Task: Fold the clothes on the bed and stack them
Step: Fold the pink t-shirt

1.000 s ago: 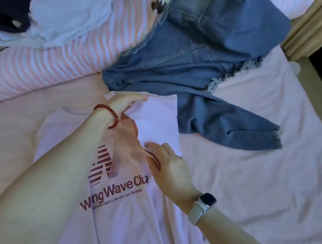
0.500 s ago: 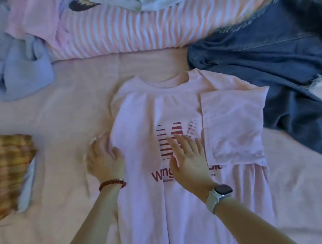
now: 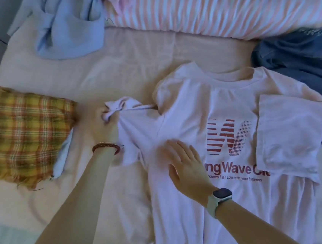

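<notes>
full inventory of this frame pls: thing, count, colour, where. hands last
T-shirt: 1, pale pink with red print, flat on the bed at centre right; its right-side sleeve is folded in over the chest.
Plaid cloth: 1, yellow, orange and green, folded, left edge.
Light blue garment: 1, crumpled, top left.
Denim garment: 1, dark blue, top right, partly under the T-shirt.
Striped bedding: 1, pink and white, along the top.
Bed sheet: 1, pale pink, under everything.
Bead bracelet: 1, red, left wrist.
Smartwatch: 1, dark face with pale strap, right wrist.
Left hand: grips the bunched left-side sleeve.
Right hand: flat on the T-shirt's chest.
</notes>
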